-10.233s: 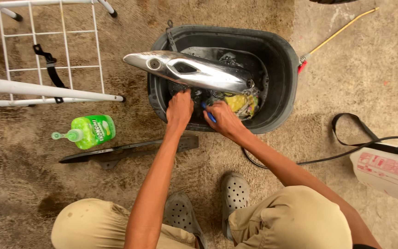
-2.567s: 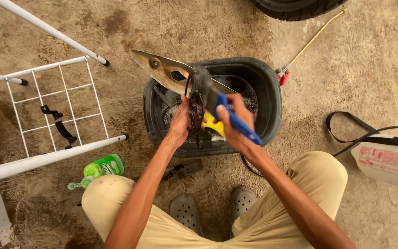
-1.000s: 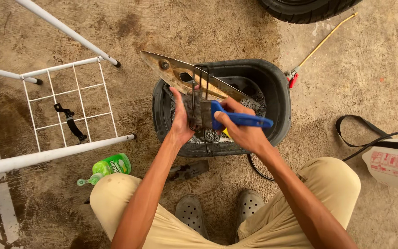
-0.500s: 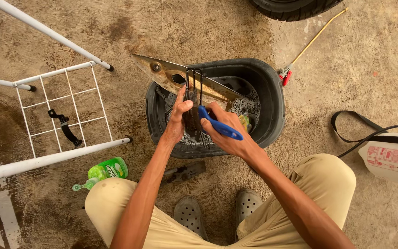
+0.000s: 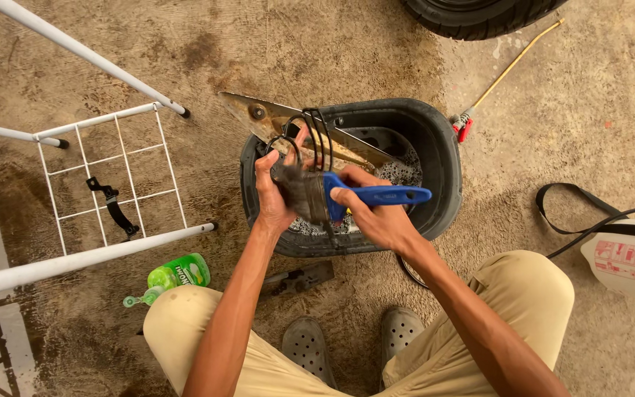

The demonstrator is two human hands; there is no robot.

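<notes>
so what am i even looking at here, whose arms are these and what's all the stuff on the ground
The camera sits on a person's head and looks down, so the arms are their own; they squat in tan trousers and grey clogs. The left hand holds a dark wire-framed part over a black tub of soapy water. The right hand has its grip on a blue-handled brush pressed against that part. A long metal panel lies across the tub. On the concrete floor lie a green soap bottle, a white wire rack and a white sprayer tank.
</notes>
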